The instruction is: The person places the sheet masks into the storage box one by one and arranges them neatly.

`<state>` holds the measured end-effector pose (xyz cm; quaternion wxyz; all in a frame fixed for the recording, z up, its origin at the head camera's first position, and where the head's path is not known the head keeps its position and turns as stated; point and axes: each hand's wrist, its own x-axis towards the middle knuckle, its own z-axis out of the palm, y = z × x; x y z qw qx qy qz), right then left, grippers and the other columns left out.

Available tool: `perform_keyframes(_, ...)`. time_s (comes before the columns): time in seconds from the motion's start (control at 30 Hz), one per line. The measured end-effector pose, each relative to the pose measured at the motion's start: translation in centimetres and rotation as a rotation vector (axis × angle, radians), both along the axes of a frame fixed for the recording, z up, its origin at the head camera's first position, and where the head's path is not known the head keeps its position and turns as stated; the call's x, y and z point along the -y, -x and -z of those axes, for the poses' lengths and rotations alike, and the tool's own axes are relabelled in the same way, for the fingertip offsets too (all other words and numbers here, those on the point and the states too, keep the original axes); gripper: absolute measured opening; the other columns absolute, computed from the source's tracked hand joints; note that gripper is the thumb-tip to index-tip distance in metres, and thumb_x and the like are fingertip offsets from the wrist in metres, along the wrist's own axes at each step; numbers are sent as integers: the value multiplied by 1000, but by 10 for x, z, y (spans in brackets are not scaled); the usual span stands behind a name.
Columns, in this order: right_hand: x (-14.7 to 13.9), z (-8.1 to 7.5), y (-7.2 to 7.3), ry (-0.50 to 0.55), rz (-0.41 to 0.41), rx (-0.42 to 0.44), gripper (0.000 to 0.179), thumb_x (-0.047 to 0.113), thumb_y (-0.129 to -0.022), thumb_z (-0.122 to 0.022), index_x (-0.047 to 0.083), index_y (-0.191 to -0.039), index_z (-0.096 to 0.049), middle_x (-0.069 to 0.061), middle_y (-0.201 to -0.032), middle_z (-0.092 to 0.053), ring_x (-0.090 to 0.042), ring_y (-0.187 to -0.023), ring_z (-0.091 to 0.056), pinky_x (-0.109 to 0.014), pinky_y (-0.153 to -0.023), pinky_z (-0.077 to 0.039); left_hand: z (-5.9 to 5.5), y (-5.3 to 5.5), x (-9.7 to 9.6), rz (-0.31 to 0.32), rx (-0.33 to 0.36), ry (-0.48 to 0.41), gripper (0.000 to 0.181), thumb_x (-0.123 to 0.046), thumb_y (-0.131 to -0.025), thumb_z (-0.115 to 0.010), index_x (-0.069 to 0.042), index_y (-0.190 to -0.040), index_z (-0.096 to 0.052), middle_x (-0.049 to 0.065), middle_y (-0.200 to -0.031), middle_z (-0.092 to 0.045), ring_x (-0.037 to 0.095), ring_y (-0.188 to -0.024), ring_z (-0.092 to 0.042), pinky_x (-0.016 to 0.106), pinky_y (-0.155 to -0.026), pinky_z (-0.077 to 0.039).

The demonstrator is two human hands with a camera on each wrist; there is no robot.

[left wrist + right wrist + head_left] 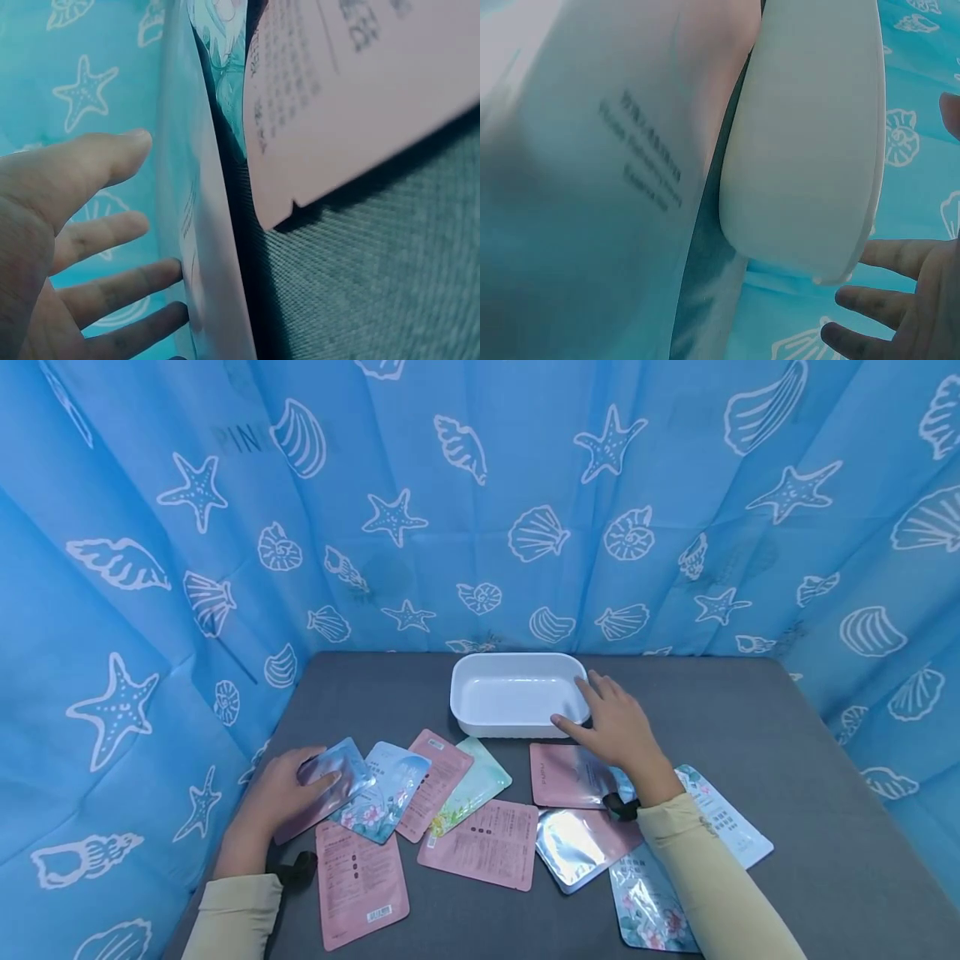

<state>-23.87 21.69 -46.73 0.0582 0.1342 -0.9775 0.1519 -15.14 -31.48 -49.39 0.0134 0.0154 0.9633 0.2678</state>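
At the left, my left hand (281, 789) lies at a pink-and-blue foil sachet (337, 777). In the left wrist view its fingers (124, 289) are extended, two fingertips at the packet's surface, the thumb apart from it. My right hand (618, 727) reaches over the right end of a white plastic basin (517, 731), fingers spread. The right wrist view shows those fingers (877, 307) straight beside the basin's end; whether they touch it I cannot tell. Nothing is gripped in the right hand. A blue floral sachet (378, 793) lies beside the left packet.
Further left lie pink sachets (360, 885), (483, 843) and a green floral one (472, 785). Under and beside my right forearm are a pink packet (562, 777), a silvery one (577, 847) and blue-white ones (727, 818). A blue shell-print curtain (465, 568) borders the grey table (825, 860).
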Motion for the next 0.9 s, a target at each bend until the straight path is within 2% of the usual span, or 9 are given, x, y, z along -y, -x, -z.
perform_keyframes(0.27, 8, -3, 4, 8, -29, 17, 94, 70, -99, -55, 8, -166, -34, -24, -174, -26, -48, -159, -26, -71, -124, -29, -1, 0, -1, 12, -7, -10, 65, -42, -100, -73, -2, -149, -57, 26, -150, -60, 51, -140, -54, 71, -111, -45)
perform_keyframes(0.7, 18, 1, 14, 30, -48, 7, 94, 68, -98, -58, 8, -166, -35, -22, -175, -25, -50, -160, -22, -71, -125, -28, -1, 1, 1, 26, -10, -1, 70, -33, -92, -83, -2, -149, -58, 27, -148, -60, 50, -137, -55, 72, -110, -46)
perform_keyframes(0.9, 21, 5, 19, 15, -34, 20, 95, 70, -98, -56, 8, -167, -33, -22, -175, -23, -48, -162, -20, -69, -126, -27, -2, 1, 0, 33, -4, 15, 72, -33, -91, -83, -3, -151, -56, 27, -147, -59, 48, -128, -60, 71, -103, -52)
